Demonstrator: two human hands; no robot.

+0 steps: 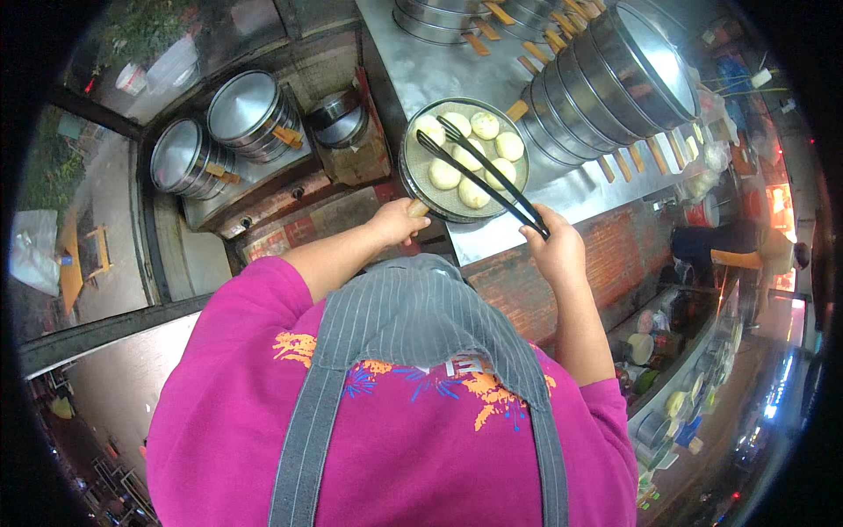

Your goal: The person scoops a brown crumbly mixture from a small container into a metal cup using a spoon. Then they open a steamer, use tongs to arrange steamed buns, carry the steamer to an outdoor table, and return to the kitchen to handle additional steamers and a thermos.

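Note:
My left hand (397,222) is closed around the short wooden handle (417,208) of a round metal steamer tray (465,218). Several pale round steamed buns (508,146) lie on the mesh liner inside it. The tray rests at the left edge of the metal counter (481,242). In my right hand (556,244) is a pair of black tongs (486,172), gripped near its rear end. The tongs reach over the buns, and their two tips lie apart above a bun at the tray's upper left; whether they touch it I cannot tell.
A tall stack of metal steamer trays (586,99) with wooden handles stands right of the tray. More steamers (431,23) are at the counter's far end. Two lidded steamer stacks (244,109) sit on a stove at the left. A person (731,244) is far off at the right.

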